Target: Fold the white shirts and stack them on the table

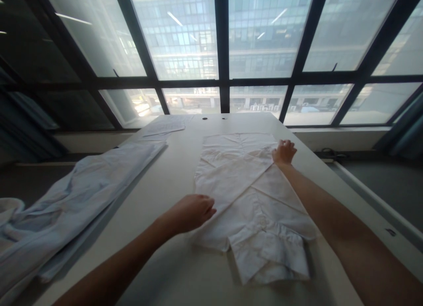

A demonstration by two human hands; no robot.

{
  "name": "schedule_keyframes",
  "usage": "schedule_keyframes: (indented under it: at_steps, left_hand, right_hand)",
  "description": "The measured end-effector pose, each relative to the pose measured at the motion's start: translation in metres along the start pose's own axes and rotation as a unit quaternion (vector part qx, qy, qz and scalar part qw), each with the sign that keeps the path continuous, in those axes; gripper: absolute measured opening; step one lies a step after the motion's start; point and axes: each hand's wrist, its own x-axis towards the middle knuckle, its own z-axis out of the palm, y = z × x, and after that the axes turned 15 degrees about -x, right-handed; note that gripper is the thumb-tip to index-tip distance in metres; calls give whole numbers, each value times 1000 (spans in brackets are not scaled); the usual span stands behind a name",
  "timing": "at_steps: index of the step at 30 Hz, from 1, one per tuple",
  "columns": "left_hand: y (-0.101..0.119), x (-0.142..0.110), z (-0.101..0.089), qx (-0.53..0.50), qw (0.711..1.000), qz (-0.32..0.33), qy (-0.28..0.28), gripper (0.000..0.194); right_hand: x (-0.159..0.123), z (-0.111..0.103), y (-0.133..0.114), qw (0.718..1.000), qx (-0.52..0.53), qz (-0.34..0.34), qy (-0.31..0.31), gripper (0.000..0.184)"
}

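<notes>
A white shirt [231, 174] lies on the white table, partly folded, with a diagonal flap across its middle and many creases. Its near end [274, 257] bunches toward me, with a gathered part and loose folds. My left hand [193, 211] is closed at the shirt's left edge, fingers curled on the cloth. Farther away, my right hand [284, 153] is closed at the upper right edge, at the end of the diagonal flap. The fingertips of both hands are partly hidden.
More white garments [89, 191] are piled along the table's left side, hanging over the edge. White sheets [165, 126] lie at the far left of the white table [178, 165]. Large windows [257, 37] stand beyond the far end, with cables [332, 153] on the right.
</notes>
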Motion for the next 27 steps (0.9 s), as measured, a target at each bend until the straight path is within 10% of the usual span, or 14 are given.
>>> schedule_keyframes:
  at_steps: [5, 10, 20, 27]
  left_hand:
    - [-25, 67, 14, -53, 984, 26, 171, 37]
    - [-56, 98, 52, -17, 993, -8, 115, 59]
    - [-57, 92, 59, -21, 994, -37, 96, 64]
    - [-63, 91, 52, -67, 991, -29, 112, 56]
  right_hand:
    - [-44, -8, -82, 966, -52, -234, -101, 54]
    - [-88, 7, -116, 872, -17, -430, -232, 68]
    - [2, 24, -19, 916, -156, -254, -269, 67]
    - [8, 33, -7, 929, -146, -238, -242, 67]
